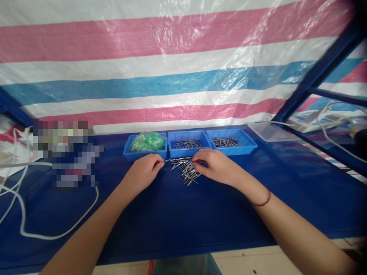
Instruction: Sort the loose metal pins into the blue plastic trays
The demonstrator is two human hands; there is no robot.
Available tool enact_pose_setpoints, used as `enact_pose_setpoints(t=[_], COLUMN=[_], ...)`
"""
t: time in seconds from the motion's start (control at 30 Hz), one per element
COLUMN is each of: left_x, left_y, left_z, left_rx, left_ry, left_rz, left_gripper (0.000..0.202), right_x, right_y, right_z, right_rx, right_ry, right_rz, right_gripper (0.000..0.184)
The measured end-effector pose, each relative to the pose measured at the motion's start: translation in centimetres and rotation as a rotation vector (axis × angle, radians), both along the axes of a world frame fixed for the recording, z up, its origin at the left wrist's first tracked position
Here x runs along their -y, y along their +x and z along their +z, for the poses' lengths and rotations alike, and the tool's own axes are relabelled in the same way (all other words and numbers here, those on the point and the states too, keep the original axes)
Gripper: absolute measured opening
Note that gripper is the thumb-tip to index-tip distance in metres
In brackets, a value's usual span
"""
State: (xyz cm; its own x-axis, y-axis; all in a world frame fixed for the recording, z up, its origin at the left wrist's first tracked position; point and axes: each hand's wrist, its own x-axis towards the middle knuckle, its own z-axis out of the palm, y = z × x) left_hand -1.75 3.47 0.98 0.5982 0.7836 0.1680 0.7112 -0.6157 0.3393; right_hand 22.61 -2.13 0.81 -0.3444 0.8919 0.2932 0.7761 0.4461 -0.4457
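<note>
My left hand (146, 170) is closed in a pinch on a thin metal pin (168, 160), whose tip pokes out to the right of the fingers. Over the right side of a loose pile of slim silver metal pins (189, 176) is my right hand (213, 164), its thumb and fingers bent together. Whatever lies between those fingertips is too small to make out. Behind the hands, three blue bins stand in a row. Green and clear plastic bags fill the left bin (145, 154); similar metal pieces lie in the middle bin (189, 133) and the right bin (248, 142).
The bins and pile are on a blue tabletop (183, 225). White cables (54, 237) loop across its left side, near a blurred-out patch. A clear plastic lid (272, 131) lies at the back right. Blue frame posts and a striped plastic sheet (160, 88) enclose the back.
</note>
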Motion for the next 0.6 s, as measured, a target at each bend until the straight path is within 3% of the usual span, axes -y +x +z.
enact_pose_setpoints(t=[0.1, 0.17, 0.37, 0.6], left_x=[1.3, 2.1, 2.8, 2.6], left_y=[1.8, 2.8, 3.4, 3.3], left_z=[-0.2, -0.6, -1.9, -1.8], left_rx=[0.35, 0.467, 0.552, 0.495], left_ry=[-0.081, -0.139, -0.164, -0.078], left_rz=[-0.012, 0.003, -0.047, -0.086], left_gripper=[0.017, 0.016, 0.01, 0.01], right_x=[0.3, 0.5, 0.7, 0.8], right_y=[-1.8, -2.8, -4.3, -4.4], right_z=[-0.4, -0.8, -1.9, -2.1], right_rx=[-0.305, -0.515, -0.84, -0.886], right_ry=[0.031, -0.004, -0.086, -0.096], right_rz=[-0.015, -0.041, -0.062, -0.081], right_gripper=[0.012, 0.017, 0.018, 0.015])
